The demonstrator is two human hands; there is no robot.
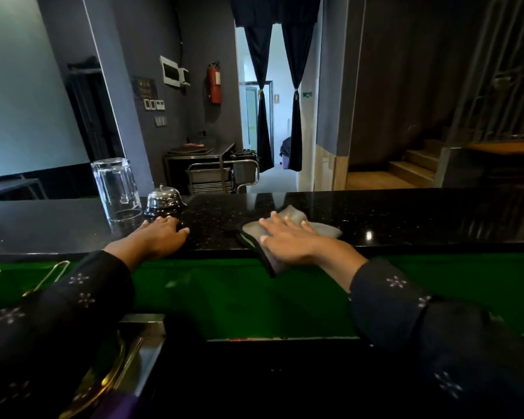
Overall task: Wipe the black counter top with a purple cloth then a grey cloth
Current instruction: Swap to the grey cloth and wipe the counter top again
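Grey cloth [294, 228] lies flat under right hand [288, 237], overhanging counter [406, 219].

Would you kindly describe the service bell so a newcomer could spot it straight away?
Start at the long black counter top and look toward its left part. Just beyond the left hand, beside the upturned clear glass, sits the service bell. It alone is a shiny chrome dome on a dark base.

head view | worn on head | faces forward-down | close over counter top [406, 219] | room beyond
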